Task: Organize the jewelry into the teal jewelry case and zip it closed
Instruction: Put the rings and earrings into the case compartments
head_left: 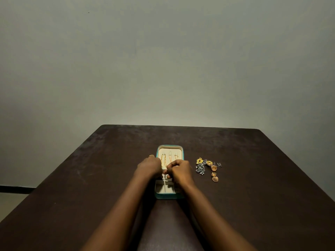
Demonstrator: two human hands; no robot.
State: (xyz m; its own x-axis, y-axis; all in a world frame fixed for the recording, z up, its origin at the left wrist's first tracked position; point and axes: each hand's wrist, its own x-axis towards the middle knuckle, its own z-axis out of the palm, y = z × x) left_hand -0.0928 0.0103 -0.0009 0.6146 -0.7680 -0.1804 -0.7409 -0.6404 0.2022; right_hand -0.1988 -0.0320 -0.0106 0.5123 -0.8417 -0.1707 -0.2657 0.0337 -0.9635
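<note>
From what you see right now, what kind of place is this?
Likely a plain indoor room, perhaps a home: a dark table against a bare grey wall, holding a teal jewelry case and loose earrings.

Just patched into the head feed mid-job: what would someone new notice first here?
The left hand and right hand meet with curled fingers over the middle of the open teal jewelry case, at the centre of the dark table; what they hold is hidden. Chains lie in the case's far half. To its right, a loose cluster of earrings sits on the table, not yet packed.
</note>
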